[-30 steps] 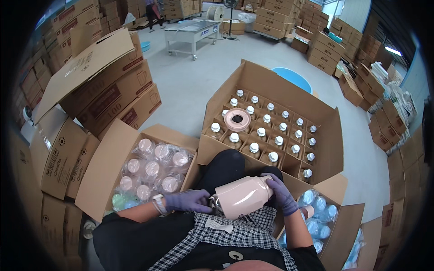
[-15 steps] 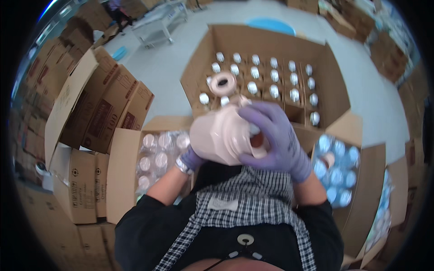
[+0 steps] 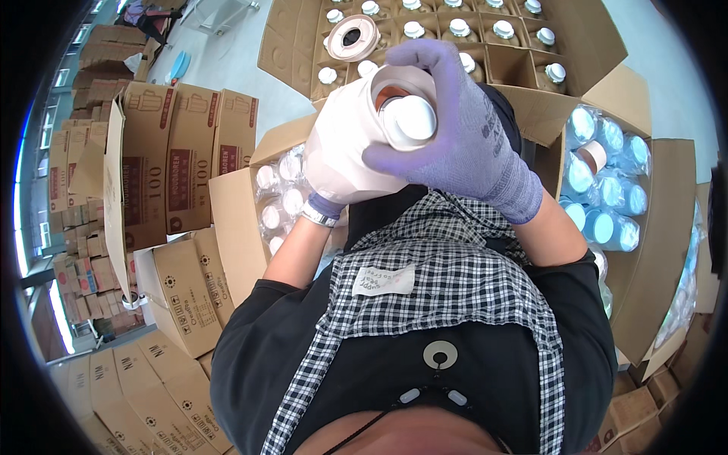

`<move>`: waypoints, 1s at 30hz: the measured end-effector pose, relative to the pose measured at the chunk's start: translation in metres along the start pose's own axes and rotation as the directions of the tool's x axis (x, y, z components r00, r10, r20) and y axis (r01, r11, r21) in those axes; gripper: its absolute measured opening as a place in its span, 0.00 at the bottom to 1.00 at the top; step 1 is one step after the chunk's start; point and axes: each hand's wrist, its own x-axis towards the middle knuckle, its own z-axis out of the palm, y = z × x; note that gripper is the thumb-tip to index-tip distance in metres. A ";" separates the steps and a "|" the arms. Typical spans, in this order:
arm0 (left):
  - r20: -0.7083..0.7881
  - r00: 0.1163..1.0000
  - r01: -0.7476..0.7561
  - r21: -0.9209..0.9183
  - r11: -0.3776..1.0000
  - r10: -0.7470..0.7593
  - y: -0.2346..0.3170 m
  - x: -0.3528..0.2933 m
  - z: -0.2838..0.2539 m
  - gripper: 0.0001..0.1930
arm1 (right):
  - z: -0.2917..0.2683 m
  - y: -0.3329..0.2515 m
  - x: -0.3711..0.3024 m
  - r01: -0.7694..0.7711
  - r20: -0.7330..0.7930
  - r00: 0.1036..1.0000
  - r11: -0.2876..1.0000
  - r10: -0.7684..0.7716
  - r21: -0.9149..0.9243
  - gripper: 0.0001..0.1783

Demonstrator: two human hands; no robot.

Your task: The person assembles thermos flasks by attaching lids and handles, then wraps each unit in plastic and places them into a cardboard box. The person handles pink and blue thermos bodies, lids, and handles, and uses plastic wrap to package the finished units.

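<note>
A pale pink faceted flask body (image 3: 341, 140) is held up in front of my chest, its wide mouth tilted up and to the right. A white round cap (image 3: 409, 121) shows inside that mouth, with something reddish-brown beside it. My right hand (image 3: 470, 136), in a purple glove, curves round the mouth, thumb below and fingers above. My left hand (image 3: 327, 206) holds the flask from behind and beneath; its fingers are hidden, and only the gloved wrist side shows. A pink ring-shaped lid (image 3: 353, 38) with a dark centre rests on white-capped bottles just beyond.
Ahead stands a divided carton (image 3: 292, 57) of white-capped bottles. Bagged clear cups or bottles fill a carton (image 3: 236, 205) at left; blue-capped wrapped bottles (image 3: 599, 227) sit at right. Stacked brown boxes (image 3: 189, 159) rise on the left. A white trolley (image 3: 216, 14) stands farther off.
The view has tilted down toward my body. The flask's mouth has turned up toward me, so the white cap inside now shows. Both hands remain on the flask.
</note>
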 end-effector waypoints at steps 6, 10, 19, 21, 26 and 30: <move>0.057 0.994 0.099 -0.181 0.978 -0.090 -0.025 -0.018 0.006 0.47 | 0.001 0.018 0.014 0.261 0.126 0.956 0.964 -0.265 0.044 0.45; 0.086 0.991 0.121 -0.243 0.962 -0.103 -0.034 -0.033 0.011 0.46 | 0.004 0.025 0.015 0.206 0.235 0.942 0.965 -0.240 0.161 0.48; 0.138 0.938 0.348 -0.386 0.854 -0.319 -0.055 -0.035 0.008 0.38 | 0.038 0.043 -0.016 -0.018 0.030 0.999 0.983 0.013 0.184 0.52; 0.218 0.905 0.420 -0.313 0.852 -0.366 -0.066 -0.010 -0.013 0.35 | 0.020 0.057 -0.022 -0.125 0.041 0.992 0.979 0.120 0.160 0.52; 0.114 0.814 0.576 -0.278 0.769 -0.569 -0.155 0.077 -0.023 0.41 | -0.025 0.130 -0.067 -0.363 -0.220 0.780 0.710 0.586 0.604 0.41; -0.008 0.887 0.404 0.500 0.766 -0.463 -0.275 0.144 0.066 0.75 | -0.049 0.164 -0.101 -0.264 -0.198 0.660 0.471 0.725 0.842 0.33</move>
